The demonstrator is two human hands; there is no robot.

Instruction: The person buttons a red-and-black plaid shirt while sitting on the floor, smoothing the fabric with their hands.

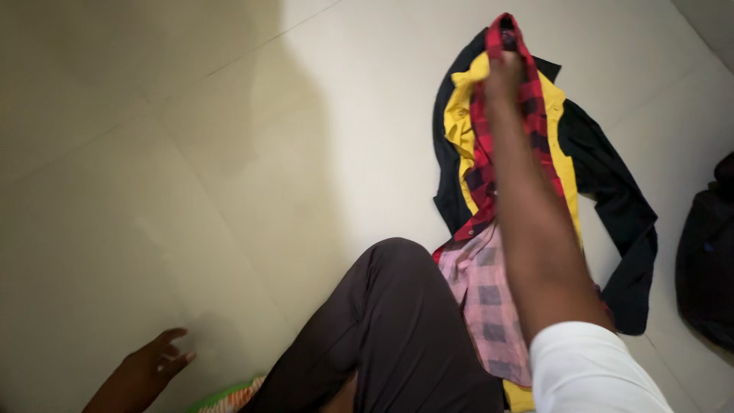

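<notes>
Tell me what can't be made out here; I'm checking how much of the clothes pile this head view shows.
- Right hand grip on the red checked shirt: fingers buried in cloth.
- Yellow garment: mostly covered by the shirt and forearm.
- Dark bundle: cut off by the right edge.
- Left hand: wrist cut off by the bottom edge.

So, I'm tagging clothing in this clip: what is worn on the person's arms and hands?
The right hand is bare, as is its forearm, with a white short sleeve at the upper arm. The left hand is bare too; no gloves, watch or rings show.
</notes>
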